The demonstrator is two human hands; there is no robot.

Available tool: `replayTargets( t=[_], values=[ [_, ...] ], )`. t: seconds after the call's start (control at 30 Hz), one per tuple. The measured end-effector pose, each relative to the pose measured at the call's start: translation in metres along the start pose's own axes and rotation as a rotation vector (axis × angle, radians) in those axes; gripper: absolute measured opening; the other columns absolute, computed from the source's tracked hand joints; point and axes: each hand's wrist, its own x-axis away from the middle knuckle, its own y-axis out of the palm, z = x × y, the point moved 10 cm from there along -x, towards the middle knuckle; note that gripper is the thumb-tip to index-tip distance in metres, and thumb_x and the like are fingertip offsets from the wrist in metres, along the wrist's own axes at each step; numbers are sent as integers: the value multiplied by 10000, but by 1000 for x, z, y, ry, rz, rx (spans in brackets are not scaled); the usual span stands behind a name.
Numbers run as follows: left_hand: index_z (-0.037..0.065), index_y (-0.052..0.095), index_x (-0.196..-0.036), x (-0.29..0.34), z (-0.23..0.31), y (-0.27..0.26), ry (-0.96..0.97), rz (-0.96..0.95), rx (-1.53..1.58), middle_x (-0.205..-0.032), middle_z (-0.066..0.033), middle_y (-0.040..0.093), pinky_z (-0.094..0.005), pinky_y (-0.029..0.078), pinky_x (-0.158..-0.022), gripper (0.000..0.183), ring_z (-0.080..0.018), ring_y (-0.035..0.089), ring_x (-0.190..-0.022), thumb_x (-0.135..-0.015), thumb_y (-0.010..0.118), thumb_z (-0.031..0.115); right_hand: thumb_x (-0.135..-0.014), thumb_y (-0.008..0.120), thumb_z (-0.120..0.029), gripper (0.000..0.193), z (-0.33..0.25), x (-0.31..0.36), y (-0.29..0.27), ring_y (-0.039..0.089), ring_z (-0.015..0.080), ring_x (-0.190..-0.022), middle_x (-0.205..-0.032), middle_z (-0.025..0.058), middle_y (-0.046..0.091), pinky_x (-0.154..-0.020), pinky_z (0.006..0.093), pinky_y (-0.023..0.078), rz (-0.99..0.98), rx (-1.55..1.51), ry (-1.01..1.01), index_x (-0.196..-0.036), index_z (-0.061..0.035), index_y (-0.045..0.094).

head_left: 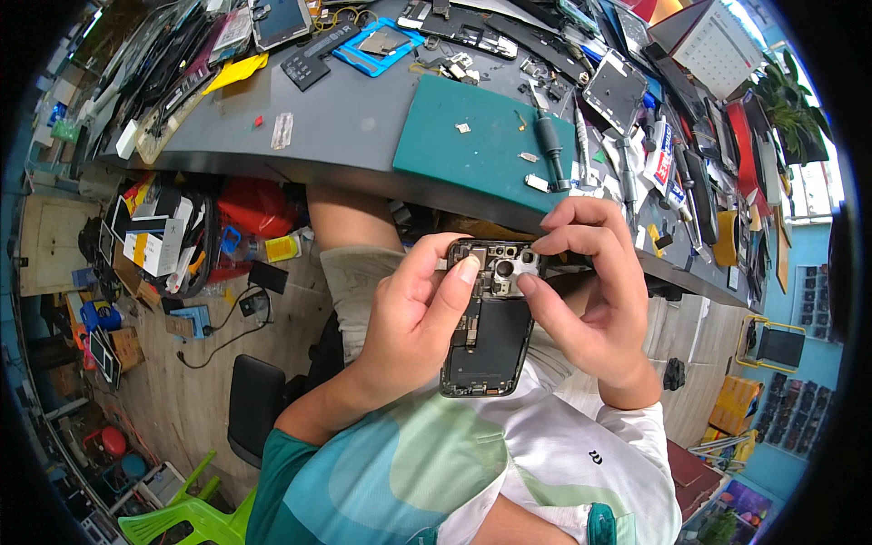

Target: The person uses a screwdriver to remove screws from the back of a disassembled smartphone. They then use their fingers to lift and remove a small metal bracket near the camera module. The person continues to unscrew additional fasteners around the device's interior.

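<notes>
An opened smartphone (495, 329) is held over my lap, its inside facing up. The black battery fills its lower part, and the camera module (505, 270) with several round lenses sits at its upper right. My left hand (413, 304) grips the phone's left side, its thumb pressing near the upper left of the inside. At the upper right corner is my right hand (595, 282). Its thumb touches the edge beside the camera module, and the index finger rests at the top corner. Other fingers of that hand are curled and raised.
On the grey workbench (345, 118) ahead lies a green mat (454, 136) with a dark-handled screwdriver (549, 145) and small parts. Phone parts and tools crowd the bench's back and right. A blue tray (377, 47) sits behind. A bin (168, 236) stands left, a green chair (195, 513) lower left.
</notes>
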Motion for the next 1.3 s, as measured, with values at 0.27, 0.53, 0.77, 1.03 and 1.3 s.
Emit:
replayTargets(
  t=[0.27,0.53,0.77,1.03,1.3],
  values=[
    [1,591,-1363,-7,1,-8,21,37,-4,-1155,-23,721,-238,558,-886,254,-45,660,-1007,-1174,547,166,-841,801,46,275,18,1,-48,645,230,-938,-1100,159,714,-809,317,504,217,129,11,-1096,28,699],
    [-7,587,-1372,-18,-5,-13,-37,35,9,-1151,-26,718,-242,563,-871,259,-41,661,-977,-1175,528,150,-886,769,83,216,42,-13,-77,667,190,-865,-1061,110,744,-771,300,529,245,271,35,-1094,23,758],
    [34,487,-1478,-25,0,-11,-62,36,55,-1141,-83,739,-239,574,-787,328,-57,686,-924,-1158,536,90,-771,760,106,482,42,-52,-36,683,279,-929,-1178,101,708,-796,390,564,-114,528,-287,-1211,-90,772],
    [54,294,-1624,-33,13,-13,-7,48,-4,-1124,-134,745,-204,519,-738,534,-42,659,-878,-1137,507,6,-840,705,-58,398,46,-68,-5,689,278,-971,-1301,85,682,-792,411,582,-345,727,-444,-1228,-122,768],
    [58,185,-1712,-51,18,-13,10,15,-71,-1155,-156,737,-197,499,-756,663,-39,647,-891,-1127,485,-27,-878,664,-168,372,44,-67,1,695,286,-980,-1322,125,675,-828,411,594,-470,743,-580,-1211,-5,692]
  ],
)
